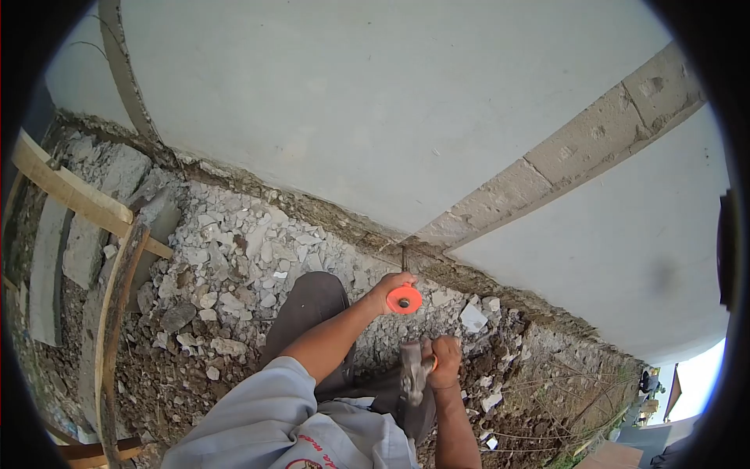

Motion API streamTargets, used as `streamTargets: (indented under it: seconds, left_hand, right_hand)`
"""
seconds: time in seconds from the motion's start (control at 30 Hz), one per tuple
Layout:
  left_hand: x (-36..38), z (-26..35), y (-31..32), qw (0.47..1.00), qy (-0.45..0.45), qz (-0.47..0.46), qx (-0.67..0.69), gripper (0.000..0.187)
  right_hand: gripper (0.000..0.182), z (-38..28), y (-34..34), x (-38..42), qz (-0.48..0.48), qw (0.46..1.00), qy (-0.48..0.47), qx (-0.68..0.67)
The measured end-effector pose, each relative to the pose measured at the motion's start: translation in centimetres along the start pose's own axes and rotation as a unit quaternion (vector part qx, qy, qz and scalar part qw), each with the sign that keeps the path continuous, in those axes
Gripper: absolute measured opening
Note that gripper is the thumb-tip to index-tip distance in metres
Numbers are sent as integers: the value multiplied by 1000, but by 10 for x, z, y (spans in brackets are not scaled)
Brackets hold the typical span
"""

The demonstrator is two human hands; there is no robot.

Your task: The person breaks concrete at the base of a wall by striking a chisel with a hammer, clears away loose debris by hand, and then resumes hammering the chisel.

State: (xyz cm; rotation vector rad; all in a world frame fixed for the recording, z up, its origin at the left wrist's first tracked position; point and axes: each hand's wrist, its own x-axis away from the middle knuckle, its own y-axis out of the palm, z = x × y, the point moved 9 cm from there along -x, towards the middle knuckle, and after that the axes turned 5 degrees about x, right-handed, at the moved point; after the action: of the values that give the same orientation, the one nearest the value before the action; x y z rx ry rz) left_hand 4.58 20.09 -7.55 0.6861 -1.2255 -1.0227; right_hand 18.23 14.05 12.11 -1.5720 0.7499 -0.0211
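the chisel points at the foot of the pale wall, by the lower end of a bare masonry strip; its round orange guard faces up. the left hand is curled firmly around the chisel by the guard. the right hand is closed on the hammer, its metal head apart from the chisel. broken rubble lies around, with wooden boards at the view's left.
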Motion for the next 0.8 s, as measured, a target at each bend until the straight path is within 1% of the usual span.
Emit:
streamTargets:
  seconds: [0.03, 0.07, 0.13, 0.17, 0.2, 0.27, 0.3, 0.33, 0.4, 0.43, 0.47, 0.5, 0.53, 0.57, 0.6, 0.67, 0.7, 0.73, 0.77, 0.8]
  left_hand:
    - [-1, -1, 2, 1000, -3, -2, -18, 14]
    - [1, -4, 1, 999, -8, -1, -35, 14]
    - [-1, 6, 4, 1000, -7, 0, -24, 14]
    - [2, -4, 0, 1000, -27, 10, -12, 14]
    - [0, -7, 1, 999, -32, 11, -16, 14]
    - [-6, -2, 0, 1000, 0, 19, 8, 12]
    - [-8, -3, 1, 1000, -8, 5, 13, 12]
    - [-9, -2, 0, 1000, -8, 7, 10, 12]
    - [-8, -5, 1, 1000, -6, 11, 3, 12]
    - [-6, -7, 3, 1000, -9, 11, 0, 12]
    - [-6, -9, 7, 1000, -19, 2, 11, 12]
    - [-4, -11, 9, 999, -29, -3, 23, 12]
    - [-6, 0, 14, 1000, -20, -7, 19, 12]
    - [-5, 6, 12, 1000, 0, 8, 1, 13]
    - [-1, -6, 5, 999, 0, 30, -19, 13]
    - [-10, -4, 4, 999, 9, 35, -38, 14]
    - [-12, -7, 4, 1000, 0, 20, -9, 14]
    - [-13, -11, 1, 1000, -9, 7, 21, 14]
    - [-15, -12, -3, 1000, -10, 11, 19, 14]
    - [-21, -12, -6, 1000, -5, -1, 18, 14]
  right_hand:
    - [18, 38, 46, 13, -214, 954, 204, 43]
    - [18, 33, 47, 23, -213, 955, 204, 44]
    - [19, 24, 38, 26, -162, 955, 245, -36]
    - [20, 13, 28, 28, -131, 959, 239, -83]
    - [20, 5, 14, 27, -129, 957, 244, -84]
    - [22, -25, -32, 11, -1, 970, 159, -186]
    - [24, -41, -53, 3, 64, 978, 44, -193]
    - [24, -36, -50, -3, 67, 977, 46, -196]
    - [20, -31, -52, -2, 163, 967, -29, -195]
    - [16, 9, -1, 13, 37, 999, 2, -31]
    - [16, 13, 7, 24, 40, 999, 1, -31]
    - [16, 31, 30, 35, -46, 992, 114, -32]
    - [16, 43, 48, 36, -126, 967, 219, -33]
    - [18, 36, 45, 40, -122, 963, 235, -44]
    - [18, 26, 30, 47, -126, 960, 245, -45]
    - [17, 1, -6, 28, -58, 972, 185, -135]
    - [15, -14, -33, 17, 15, 975, 117, -187]
    - [15, -16, -39, 11, 14, 974, 121, -190]
    - [15, -26, -61, 3, 101, 972, 55, -206]
    - [17, -34, -79, 3, 189, 957, -12, -218]
